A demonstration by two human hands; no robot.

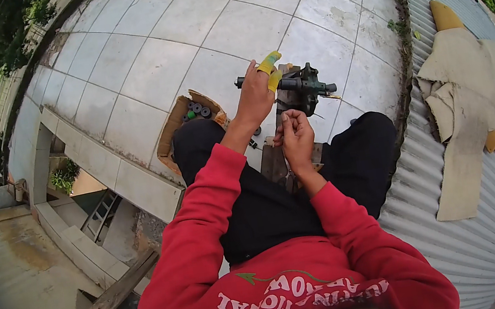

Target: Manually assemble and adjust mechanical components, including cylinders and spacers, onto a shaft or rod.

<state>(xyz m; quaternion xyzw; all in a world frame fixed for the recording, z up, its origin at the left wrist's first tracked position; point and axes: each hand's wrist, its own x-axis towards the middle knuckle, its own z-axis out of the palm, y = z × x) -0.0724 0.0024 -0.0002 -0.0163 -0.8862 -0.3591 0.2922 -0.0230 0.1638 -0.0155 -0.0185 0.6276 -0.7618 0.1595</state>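
Note:
Ahead of my knees stands a dark green, vise-like metal tool (309, 84) with a round bar. My left hand (256, 92) lies across the bar's left part, fingers curled around it. Yellow coverings (270, 61) wrap some of its fingers. Just nearer to me, below the tool, my right hand (297, 134) is closed in a pinch; what it holds, if anything, is too small to make out. Under the right hand is a wooden block (272, 162), partly hidden by my hands and legs.
A cardboard box (164, 142) with several dark round parts (196, 108) and a green one stands by my left knee. Pale tiles (228, 23) surround me. Corrugated metal sheeting (413, 193) runs along the right, with beige cloth or carpet (464, 84) on it. A lower opening lies left.

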